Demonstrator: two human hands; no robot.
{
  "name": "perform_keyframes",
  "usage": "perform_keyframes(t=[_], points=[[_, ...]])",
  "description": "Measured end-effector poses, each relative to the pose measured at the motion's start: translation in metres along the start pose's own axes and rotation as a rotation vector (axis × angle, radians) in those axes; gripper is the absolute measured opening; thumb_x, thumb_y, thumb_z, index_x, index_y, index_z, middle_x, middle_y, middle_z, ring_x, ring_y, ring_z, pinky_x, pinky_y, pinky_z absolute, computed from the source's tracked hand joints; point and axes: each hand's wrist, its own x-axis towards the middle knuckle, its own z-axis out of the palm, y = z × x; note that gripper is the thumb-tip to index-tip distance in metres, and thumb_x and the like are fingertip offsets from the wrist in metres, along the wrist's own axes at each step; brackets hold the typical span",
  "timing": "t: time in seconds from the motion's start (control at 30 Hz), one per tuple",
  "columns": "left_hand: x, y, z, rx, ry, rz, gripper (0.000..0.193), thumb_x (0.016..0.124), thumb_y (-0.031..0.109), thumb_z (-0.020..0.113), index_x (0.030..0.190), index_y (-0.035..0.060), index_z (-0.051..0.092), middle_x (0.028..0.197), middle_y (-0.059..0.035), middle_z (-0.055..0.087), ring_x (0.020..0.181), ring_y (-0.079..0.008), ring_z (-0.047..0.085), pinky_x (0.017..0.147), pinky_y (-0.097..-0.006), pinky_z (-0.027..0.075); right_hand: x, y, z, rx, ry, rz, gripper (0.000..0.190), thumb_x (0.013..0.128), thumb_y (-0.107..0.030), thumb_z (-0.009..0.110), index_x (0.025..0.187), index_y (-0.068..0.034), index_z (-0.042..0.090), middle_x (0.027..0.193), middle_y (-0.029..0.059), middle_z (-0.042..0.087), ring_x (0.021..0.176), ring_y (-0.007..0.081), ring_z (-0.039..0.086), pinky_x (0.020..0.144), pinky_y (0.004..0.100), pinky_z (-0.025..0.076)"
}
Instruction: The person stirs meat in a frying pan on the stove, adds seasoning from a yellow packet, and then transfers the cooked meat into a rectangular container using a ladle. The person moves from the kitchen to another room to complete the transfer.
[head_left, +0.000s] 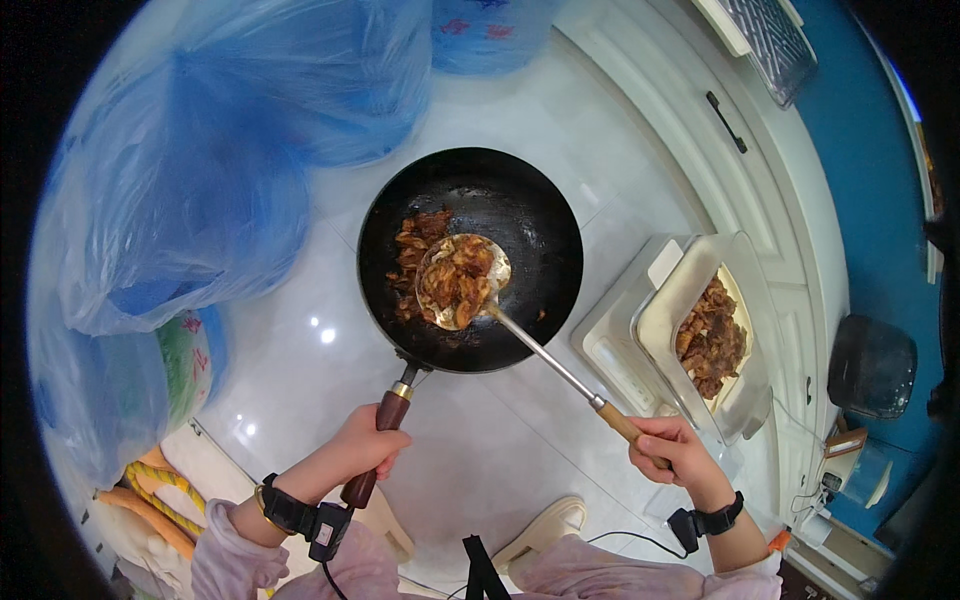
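My left hand (367, 444) grips the dark wooden handle of a black wok (532, 217), which is held out over the tiled floor. My right hand (671, 450) is closed around the wooden end of a metal ladle (551, 360). The ladle's round bowl is over the wok's left half and is full of brown cooked food pieces (456, 277). More of the brown food (412, 240) lies in the wok on the left, beside and partly under the ladle. On the right stands a clear-walled container (652, 322) with similar brown food (711, 341) in it.
Large blue plastic bags (217, 150) fill the upper left. White cabinets (757, 217) with dark handles run along the right. Under the clear container is a pale appliance with a panel (619, 367). A black lidded box (872, 366) is at the far right. My slippers (551, 525) are below.
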Motion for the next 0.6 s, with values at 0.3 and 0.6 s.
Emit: perform_keyframes(t=[0.3, 0.6], points=[[-0.007, 0.007, 0.003, 0.013, 0.016, -0.005, 0.020, 0.087, 0.002, 0.063, 0.086, 0.0056, 0.043, 0.057, -0.0037, 0.047, 0.043, -0.0146, 0.047, 0.042, -0.0323, 0.040, -0.104, 0.025, -0.033, 0.136, 0.167, -0.122, 0.047, 0.093, -0.019, 0.066, 0.128, 0.011, 0.059, 0.059, 0.0064, 0.049, 0.040, 0.0051, 0.031, 0.035, 0.0231, 0.020], [-0.009, 0.013, 0.008, -0.019, 0.081, -0.052, 0.020, 0.087, 0.002, 0.065, 0.087, 0.0045, 0.044, 0.056, -0.0042, 0.046, 0.042, -0.0145, 0.043, 0.041, -0.0329, 0.038, -0.220, 0.066, -0.070, 0.170, 0.587, -0.306, 0.045, 0.093, -0.017, 0.065, 0.130, 0.008, 0.058, 0.061, 0.0072, 0.052, 0.038, 0.0052, 0.032, 0.033, 0.0218, 0.020]])
